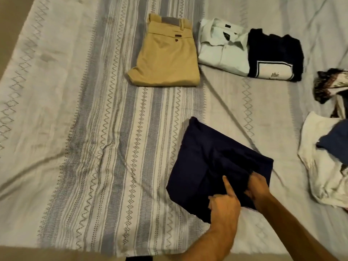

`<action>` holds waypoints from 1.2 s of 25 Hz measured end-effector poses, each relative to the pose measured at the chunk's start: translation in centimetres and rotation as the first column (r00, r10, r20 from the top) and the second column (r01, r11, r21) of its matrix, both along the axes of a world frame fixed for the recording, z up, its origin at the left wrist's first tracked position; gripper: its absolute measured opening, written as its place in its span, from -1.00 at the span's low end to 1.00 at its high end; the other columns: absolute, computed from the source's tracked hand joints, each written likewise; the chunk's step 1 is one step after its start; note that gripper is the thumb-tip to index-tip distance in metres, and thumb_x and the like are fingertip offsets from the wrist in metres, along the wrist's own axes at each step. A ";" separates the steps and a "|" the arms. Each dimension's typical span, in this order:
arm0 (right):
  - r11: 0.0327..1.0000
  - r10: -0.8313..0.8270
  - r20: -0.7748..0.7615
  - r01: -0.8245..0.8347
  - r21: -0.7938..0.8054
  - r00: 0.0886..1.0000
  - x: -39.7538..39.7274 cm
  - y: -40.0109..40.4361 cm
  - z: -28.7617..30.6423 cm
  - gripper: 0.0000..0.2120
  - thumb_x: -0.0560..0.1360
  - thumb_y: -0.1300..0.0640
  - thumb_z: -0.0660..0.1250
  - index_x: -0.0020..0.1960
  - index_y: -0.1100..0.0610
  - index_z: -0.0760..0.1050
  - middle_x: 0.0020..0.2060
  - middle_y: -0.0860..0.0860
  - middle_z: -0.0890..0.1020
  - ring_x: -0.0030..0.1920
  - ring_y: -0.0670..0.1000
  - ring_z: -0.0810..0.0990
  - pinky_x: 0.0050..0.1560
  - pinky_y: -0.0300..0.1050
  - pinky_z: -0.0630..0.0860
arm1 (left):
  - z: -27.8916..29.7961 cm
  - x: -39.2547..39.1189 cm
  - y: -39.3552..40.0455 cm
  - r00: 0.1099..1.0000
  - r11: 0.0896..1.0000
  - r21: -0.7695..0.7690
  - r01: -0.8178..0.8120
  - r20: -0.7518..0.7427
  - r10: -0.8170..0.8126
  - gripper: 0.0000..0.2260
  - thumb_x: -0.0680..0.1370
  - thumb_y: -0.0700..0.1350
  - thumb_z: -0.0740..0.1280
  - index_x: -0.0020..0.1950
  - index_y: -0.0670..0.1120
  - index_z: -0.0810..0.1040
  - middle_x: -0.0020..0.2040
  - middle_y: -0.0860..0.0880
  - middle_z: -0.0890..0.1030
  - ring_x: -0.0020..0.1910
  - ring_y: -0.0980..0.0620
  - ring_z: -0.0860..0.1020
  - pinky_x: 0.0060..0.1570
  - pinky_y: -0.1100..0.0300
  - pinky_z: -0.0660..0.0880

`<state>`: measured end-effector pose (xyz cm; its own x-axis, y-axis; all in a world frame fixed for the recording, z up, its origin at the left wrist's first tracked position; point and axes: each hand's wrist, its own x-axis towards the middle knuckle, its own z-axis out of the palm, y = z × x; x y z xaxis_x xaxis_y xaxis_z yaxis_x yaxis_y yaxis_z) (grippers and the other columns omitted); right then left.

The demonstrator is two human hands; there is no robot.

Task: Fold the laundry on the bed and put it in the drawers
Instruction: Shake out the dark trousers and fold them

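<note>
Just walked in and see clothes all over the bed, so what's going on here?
A person is folding laundry on the bed. Both hands are on a dark navy garment at the near edge: the left hand presses with its index finger out, and the right hand grips a fold. Farther back lie folded khaki trousers, a white shirt and a navy printed top. An unfolded pile waits at the right.
</note>
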<state>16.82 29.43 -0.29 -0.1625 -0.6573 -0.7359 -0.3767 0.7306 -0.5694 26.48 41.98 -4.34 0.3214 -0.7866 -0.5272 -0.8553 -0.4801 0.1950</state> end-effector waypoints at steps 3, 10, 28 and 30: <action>0.999 0.042 0.054 -0.043 0.020 0.998 -2.9 -0.2 0.4 -0.81 0.71 0.18 0.20 0.13 -0.01 0.57 0.07 0.03 0.69 0.08 0.10 0.67 0.05 0.11 0.62 | -1.3 -3.1 2.1 0.979 0.991 -0.112 0.075 -0.182 -0.094 0.23 0.25 -0.15 0.55 0.48 -0.53 -0.33 -0.61 -0.01 0.41 -0.67 0.06 0.39 -0.61 0.19 0.25; 0.937 0.313 0.070 -0.296 -0.184 0.947 1.9 -0.7 1.3 -0.72 0.61 -0.16 0.37 0.19 -0.01 0.65 0.05 -0.07 0.74 0.11 0.00 0.70 0.19 0.05 0.61 | 8.8 14.4 5.5 0.985 0.963 -0.237 -0.126 0.089 0.151 -0.42 0.33 -0.26 0.55 0.35 -0.08 0.60 -0.48 0.05 0.45 -0.57 0.05 0.39 -0.57 0.22 0.34; 0.612 0.727 -0.244 -0.767 -0.193 0.641 22.9 6.4 1.1 -0.59 0.66 -0.01 0.32 -0.27 0.19 0.42 -0.49 0.06 0.58 -0.47 0.06 0.63 -0.39 -0.07 0.60 | -4.2 36.7 14.4 0.587 0.683 -0.012 -0.730 -0.524 0.618 -0.66 0.57 -0.04 0.49 0.31 -0.07 0.57 0.15 0.01 0.67 0.14 -0.03 0.64 0.15 0.06 0.59; 0.569 0.748 -0.260 -0.792 -0.224 0.611 26.6 8.1 0.0 -0.61 0.66 -0.05 0.30 -0.26 0.14 0.41 -0.45 0.05 0.60 -0.46 0.06 0.63 -0.38 0.05 0.62 | -3.1 35.4 14.4 0.732 0.685 -0.279 -0.673 -0.386 0.562 -0.62 0.57 -0.06 0.48 0.34 -0.04 0.46 0.23 0.05 0.52 0.16 0.06 0.55 0.10 0.13 0.57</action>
